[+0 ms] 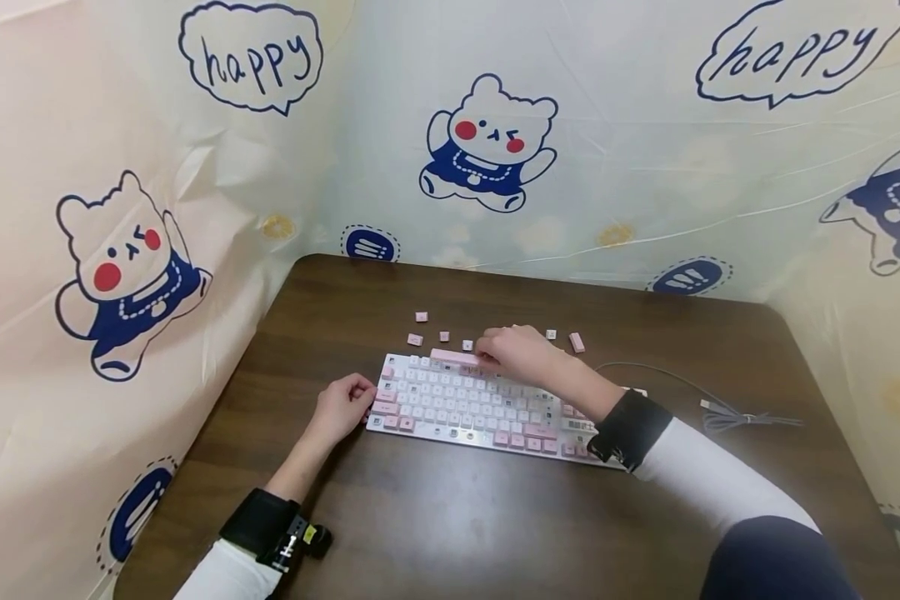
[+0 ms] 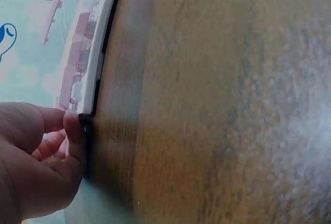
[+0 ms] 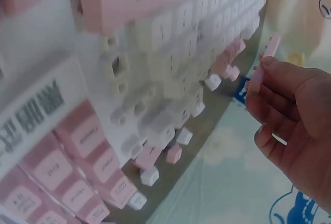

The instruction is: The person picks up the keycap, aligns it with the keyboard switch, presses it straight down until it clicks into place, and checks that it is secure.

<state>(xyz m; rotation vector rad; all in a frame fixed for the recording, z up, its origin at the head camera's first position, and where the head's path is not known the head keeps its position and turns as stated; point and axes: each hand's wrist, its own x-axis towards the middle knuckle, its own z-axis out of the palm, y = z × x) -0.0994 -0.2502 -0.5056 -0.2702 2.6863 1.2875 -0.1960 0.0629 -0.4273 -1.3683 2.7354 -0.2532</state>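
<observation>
My right hand (image 1: 520,352) pinches a long pink keycap (image 1: 453,357), the spacebar-shaped bar, between thumb and fingertips; that grip is closed on it. In the right wrist view the bar (image 3: 262,63) stands up from my fingers (image 3: 269,92), held clear of the keys. From the head view it hovers over the far edge of the keyboard (image 1: 480,408), roughly at its middle, lying parallel to that edge.

The keyboard is white and pink and lies near the middle of the counter (image 1: 450,525), its long side running left to right and slightly slanted. Some sockets in it show bare, without caps, in the right wrist view.

My left hand (image 1: 341,408) rests at the keyboard's left end with its fingers curled in. In the left wrist view the thumb (image 2: 76,131) presses against the near left corner of the keyboard frame (image 2: 98,63); this grip clasps nothing round, it only steadies the corner, and the other fingers are folded into the palm.

Beyond the keyboard, toward the far edge of the counter, several loose keycaps (image 1: 421,317) lie scattered apart from one another, most pink, one or two white. A larger pink cap (image 1: 576,342) lies to the right of my right hand. A grey cable (image 1: 727,412) runs from the keyboard's right end toward the right edge of the counter and bunches there.
</observation>
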